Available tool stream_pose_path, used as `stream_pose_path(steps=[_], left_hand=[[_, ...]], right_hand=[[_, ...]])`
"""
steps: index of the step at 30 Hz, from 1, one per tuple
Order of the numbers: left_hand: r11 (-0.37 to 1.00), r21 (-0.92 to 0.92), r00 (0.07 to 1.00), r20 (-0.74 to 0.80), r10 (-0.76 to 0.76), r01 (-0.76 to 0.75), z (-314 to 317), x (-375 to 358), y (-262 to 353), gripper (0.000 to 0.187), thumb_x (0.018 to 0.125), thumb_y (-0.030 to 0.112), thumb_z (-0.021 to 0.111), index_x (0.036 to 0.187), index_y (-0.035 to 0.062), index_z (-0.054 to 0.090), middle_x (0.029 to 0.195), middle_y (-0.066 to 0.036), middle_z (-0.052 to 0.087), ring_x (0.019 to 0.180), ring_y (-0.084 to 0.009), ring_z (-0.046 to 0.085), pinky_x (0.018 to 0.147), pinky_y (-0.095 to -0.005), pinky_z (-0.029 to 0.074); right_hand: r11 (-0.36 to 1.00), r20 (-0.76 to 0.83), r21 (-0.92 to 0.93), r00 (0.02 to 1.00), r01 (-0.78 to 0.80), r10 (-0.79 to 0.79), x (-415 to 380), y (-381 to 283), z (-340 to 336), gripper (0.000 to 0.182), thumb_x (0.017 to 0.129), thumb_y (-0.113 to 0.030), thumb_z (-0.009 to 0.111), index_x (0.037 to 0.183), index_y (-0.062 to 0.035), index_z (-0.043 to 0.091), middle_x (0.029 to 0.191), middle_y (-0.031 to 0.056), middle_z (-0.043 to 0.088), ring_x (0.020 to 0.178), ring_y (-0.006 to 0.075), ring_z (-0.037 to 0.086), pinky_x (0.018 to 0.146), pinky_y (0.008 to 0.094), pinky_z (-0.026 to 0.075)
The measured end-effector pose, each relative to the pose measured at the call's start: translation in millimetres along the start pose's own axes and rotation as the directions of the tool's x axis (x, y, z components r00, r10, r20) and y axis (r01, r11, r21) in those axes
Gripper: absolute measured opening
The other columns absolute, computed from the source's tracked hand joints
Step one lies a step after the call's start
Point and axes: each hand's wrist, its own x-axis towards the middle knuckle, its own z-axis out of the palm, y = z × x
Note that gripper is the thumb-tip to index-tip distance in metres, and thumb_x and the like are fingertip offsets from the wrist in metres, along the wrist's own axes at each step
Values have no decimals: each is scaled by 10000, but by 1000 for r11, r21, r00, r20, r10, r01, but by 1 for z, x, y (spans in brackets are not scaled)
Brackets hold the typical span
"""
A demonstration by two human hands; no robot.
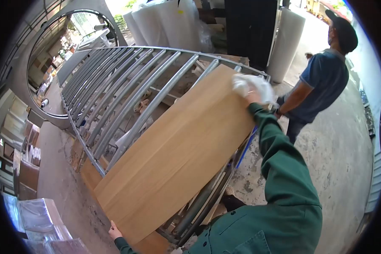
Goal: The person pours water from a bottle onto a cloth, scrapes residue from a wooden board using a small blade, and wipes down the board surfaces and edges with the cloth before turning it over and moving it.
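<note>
A long light-brown wooden board [178, 156] lies slantwise on a metal roller conveyor [144, 95]. My right hand [252, 96] is closed on a white, crumpled cloth [262, 86] at the board's far right corner, with the cloth against the surface. At the near left corner, my left hand [114, 231] grips the board's edge; some of its fingers are hidden. Beneath the near end, part of another brown board [150, 244] shows.
A person [321, 89] in a dark cap and blue shirt stands right of the conveyor. A big ring-shaped machine [23, 80] stands at the far left. White wrap rolls [165, 25] and a black panel [249, 34] stand behind. Plastic-wrapped packages [42, 216] sit lower left.
</note>
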Motion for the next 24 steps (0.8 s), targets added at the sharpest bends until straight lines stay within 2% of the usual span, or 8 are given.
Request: stream_pose_path(steps=[4,9,10,12,14,18,22,24], left_hand=[[979,200,995,-103,-10,31,-10,-26,30,605,838,545,329,903,22,626,804,-190,610,779,-363,568,695,-426,442],[950,292,992,-94,-88,112,-12,-35,49,639,829,579,279,916,53,632,844,-196,603,823,-375,557,717,-448,431],[949,293,991,-92,-92,115,-13,-38,50,664,820,594,279,917,39,628,853,-204,600,838,-379,553,727,-440,430],[937,326,991,-84,-103,125,-15,-37,57,696,807,614,280,912,19,625,860,-216,595,852,-384,548,739,-433,428],[903,404,989,-65,-133,148,-22,-41,54,709,801,622,285,901,8,625,858,-224,592,849,-387,548,740,-434,426],[905,391,984,-5,-177,165,-30,-68,40,647,795,610,327,888,50,635,829,-215,595,811,-382,556,706,-438,429],[969,232,994,43,-96,84,-35,-98,15,611,803,574,371,867,20,618,782,-217,587,776,-360,564,674,-411,426],[993,112,997,67,-45,37,-30,-96,-15,551,806,523,441,807,-3,603,697,-196,576,669,-290,565,623,-374,421]], right_hand=[[985,102,-106,983,-139,150,-7,15,-47,387,790,-250,460,1151,-107,464,1108,105,499,1045,262,451,931,377,318],[754,371,420,663,505,-650,-224,-158,-107,449,729,-245,516,1152,-116,443,1132,80,450,1056,254,408,959,401,274],[679,426,708,649,194,-630,-256,-193,-145,503,670,-177,527,1163,-130,443,1188,89,426,1116,260,383,997,392,229],[418,251,747,363,517,-897,-293,-206,-168,522,654,-143,544,1169,-126,460,1261,85,399,1222,274,301,1029,390,202],[424,268,825,401,373,-876,-263,-195,-125,475,674,-159,545,1146,-151,489,1209,73,453,1198,268,340,1019,403,223],[881,172,449,953,149,-249,-97,-82,-29,260,767,-268,527,956,-97,579,894,120,595,830,272,560,745,387,428],[922,248,-322,921,-215,301,32,62,-54,370,737,-377,527,897,-54,610,812,144,619,800,314,589,711,420,439],[898,418,-163,796,-409,438,55,129,-34,565,721,-524,479,1041,-68,570,1060,175,558,985,312,530,855,392,394]])
